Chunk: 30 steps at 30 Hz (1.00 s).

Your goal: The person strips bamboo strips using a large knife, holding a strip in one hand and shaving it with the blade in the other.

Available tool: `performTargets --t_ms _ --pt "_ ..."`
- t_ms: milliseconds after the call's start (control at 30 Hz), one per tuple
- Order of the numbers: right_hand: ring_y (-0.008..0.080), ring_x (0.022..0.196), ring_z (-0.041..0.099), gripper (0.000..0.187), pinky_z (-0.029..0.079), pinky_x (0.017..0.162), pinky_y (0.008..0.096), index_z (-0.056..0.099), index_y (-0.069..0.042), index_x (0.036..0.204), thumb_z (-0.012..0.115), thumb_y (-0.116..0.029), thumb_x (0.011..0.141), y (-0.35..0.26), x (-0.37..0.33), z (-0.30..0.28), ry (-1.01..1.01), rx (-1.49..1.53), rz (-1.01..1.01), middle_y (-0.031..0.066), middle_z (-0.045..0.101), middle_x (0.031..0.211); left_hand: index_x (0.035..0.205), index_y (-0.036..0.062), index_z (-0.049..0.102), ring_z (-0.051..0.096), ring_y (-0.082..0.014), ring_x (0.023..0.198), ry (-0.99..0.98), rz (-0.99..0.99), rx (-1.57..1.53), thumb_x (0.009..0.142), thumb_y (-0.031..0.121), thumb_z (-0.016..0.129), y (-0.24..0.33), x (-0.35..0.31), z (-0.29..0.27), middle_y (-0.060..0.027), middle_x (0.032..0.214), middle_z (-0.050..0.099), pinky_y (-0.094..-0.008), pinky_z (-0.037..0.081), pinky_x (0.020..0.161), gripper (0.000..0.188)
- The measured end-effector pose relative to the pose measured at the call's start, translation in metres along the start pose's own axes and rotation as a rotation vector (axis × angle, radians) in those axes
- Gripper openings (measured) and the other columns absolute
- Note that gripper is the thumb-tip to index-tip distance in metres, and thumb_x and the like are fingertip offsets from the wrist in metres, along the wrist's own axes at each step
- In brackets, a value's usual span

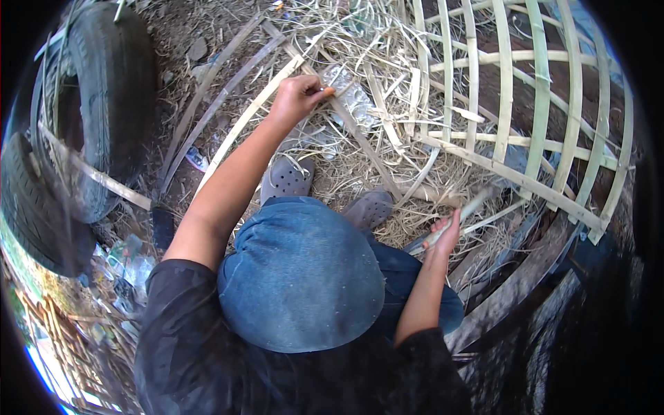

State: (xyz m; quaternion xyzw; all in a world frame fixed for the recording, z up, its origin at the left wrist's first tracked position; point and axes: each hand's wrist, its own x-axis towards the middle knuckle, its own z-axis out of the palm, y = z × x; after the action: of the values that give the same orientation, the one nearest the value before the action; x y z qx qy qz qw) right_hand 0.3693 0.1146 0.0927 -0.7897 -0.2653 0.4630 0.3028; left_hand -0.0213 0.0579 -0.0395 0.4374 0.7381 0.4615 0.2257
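Note:
My left hand (pixel 296 101) is closed over the ground ahead of me, with an orange bit (pixel 328 91) showing at its fingertips. Whatever else it grips is hidden. Beside that hand a pale bamboo strip (pixel 250 119) slants down and passes behind my forearm. A greyish strip (pixel 360 137) lies just to the right of the fingers. Lower right, my right hand (pixel 446 232) is wrapped round a pale stick (pixel 474 205). The stick points up to the right, and its far end is blurred.
A woven bamboo lattice (pixel 508 166) fills the upper right. Old tyres (pixel 114 104) stand on the left. Shavings (pixel 332 149) litter the ground round my clogs (pixel 287 178). Crumpled clear plastic (pixel 351 97) lies among them. A weathered plank (pixel 515 277) curves along the right.

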Motion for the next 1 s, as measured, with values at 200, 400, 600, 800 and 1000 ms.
performTargets --t_ms 200,400,600,800,1000 --pt "0.0083 0.047 0.046 0.023 0.038 0.038 0.0223 0.049 -0.005 0.098 0.06 -0.024 0.092 0.045 -0.064 -0.004 0.07 0.09 -0.166 0.0019 0.049 0.065 0.061 -0.0007 0.05 0.045 -0.0228 0.046 -0.006 0.024 0.003 0.075 0.022 0.078 0.005 0.003 -0.001 -0.0112 0.054 0.05 -0.0356 0.038 0.046 0.038" --pt "0.0087 0.044 0.048 0.018 0.035 0.035 0.0193 0.049 -0.003 0.098 0.061 -0.013 0.09 0.015 -0.063 -0.024 -0.024 -0.277 -0.321 0.0041 0.054 0.069 0.06 -0.0003 0.049 0.046 -0.0231 0.046 0.016 0.026 -0.005 0.076 0.022 0.077 0.003 0.0 -0.002 -0.0107 0.053 0.049 -0.0359 0.038 0.046 0.039" --pt "0.0083 0.035 0.037 0.017 0.028 0.03 0.0243 0.043 -0.005 0.089 0.055 -0.016 0.093 0.006 -0.079 -0.026 -0.091 -0.021 -0.269 -0.0011 0.037 0.05 0.06 0.0002 0.051 0.053 -0.0257 0.048 0.017 0.06 -0.044 0.075 0.02 0.077 0.0 0.0 0.0 -0.0128 0.056 0.054 -0.0363 0.043 0.048 0.036" --pt "0.0084 0.036 0.04 0.024 0.033 0.033 0.0227 0.047 -0.003 0.081 0.058 -0.022 0.092 -0.003 -0.089 0.002 -0.48 -0.287 -0.242 0.0003 0.041 0.05 0.06 -0.0003 0.051 0.056 -0.0292 0.052 -0.011 0.065 -0.005 0.074 0.021 0.077 0.0 0.002 -0.007 -0.0139 0.058 0.057 -0.0379 0.045 0.05 0.036" --pt "0.0076 0.051 0.043 0.03 0.036 0.047 0.0267 0.056 -0.001 0.074 0.066 -0.026 0.087 -0.005 -0.07 0.098 -0.759 -0.732 -0.338 -0.0004 0.049 0.057 0.061 -0.0004 0.053 0.057 -0.0258 0.054 -0.019 0.067 -0.053 0.074 0.017 0.077 -0.006 0.0 -0.003 -0.0127 0.06 0.058 -0.0372 0.045 0.051 0.033"
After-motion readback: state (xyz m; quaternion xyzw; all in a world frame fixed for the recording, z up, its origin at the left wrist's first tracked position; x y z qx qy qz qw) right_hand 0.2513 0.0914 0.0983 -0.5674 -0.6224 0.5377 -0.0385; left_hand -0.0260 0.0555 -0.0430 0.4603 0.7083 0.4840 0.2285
